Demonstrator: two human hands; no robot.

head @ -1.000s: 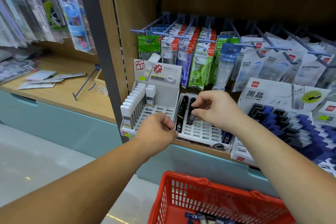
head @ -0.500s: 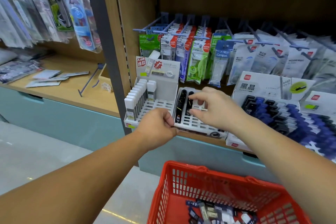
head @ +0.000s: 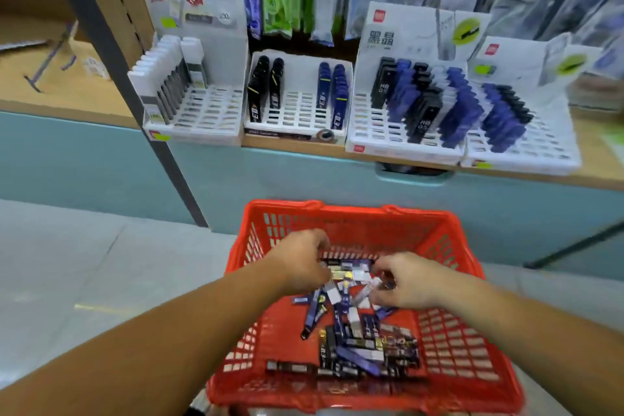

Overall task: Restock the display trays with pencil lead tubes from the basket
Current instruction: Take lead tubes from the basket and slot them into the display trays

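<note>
We have both hands inside the red basket [head: 351, 209], where the pencil lead tubes [head: 358, 341] lie heaped on its floor: our right hand [head: 410, 284] pinches a pale tube [head: 366, 292] near the basket's middle, our left hand [head: 300, 260] curls over tubes by its far wall, blur hiding its grip, display trays [head: 297, 111] beyond the basket.

Loose lead tubes [head: 354, 344] heaped in red basket [head: 452, 348]; white display trays [head: 297, 111] part-filled.
</note>
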